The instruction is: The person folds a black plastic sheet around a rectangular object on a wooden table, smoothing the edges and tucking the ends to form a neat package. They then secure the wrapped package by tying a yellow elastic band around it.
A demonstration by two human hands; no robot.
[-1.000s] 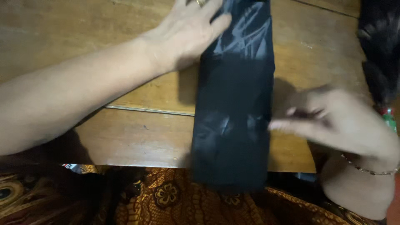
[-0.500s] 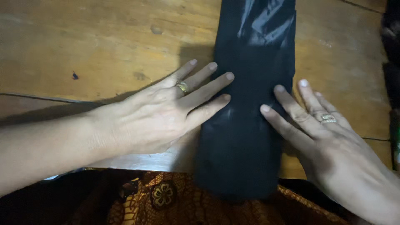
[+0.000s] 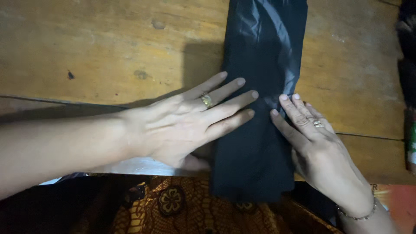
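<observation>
A long, folded black plastic bag (image 3: 260, 56) lies lengthwise on a wooden table (image 3: 108, 47), its near end hanging over the table's front edge. My left hand (image 3: 190, 121) rests flat with its fingers spread on the bag's left side; a gold ring is on one finger. My right hand (image 3: 310, 136) lies flat on the bag's right side, its fingertips close to those of the left hand. It wears a ring and a thin bracelet at the wrist. Both palms press down on the bag; neither hand grips it.
A seam between the table's boards (image 3: 65, 102) runs across the table. Brown patterned cloth (image 3: 173, 203) covers my lap below the table's edge. Dark objects (image 3: 407, 65) stand at the right edge, with a green and red one (image 3: 411, 147) below them.
Both hands have slid along the bag: the left from its far end toward the middle, the right inward onto it. Fingertips have drawn closer together.
</observation>
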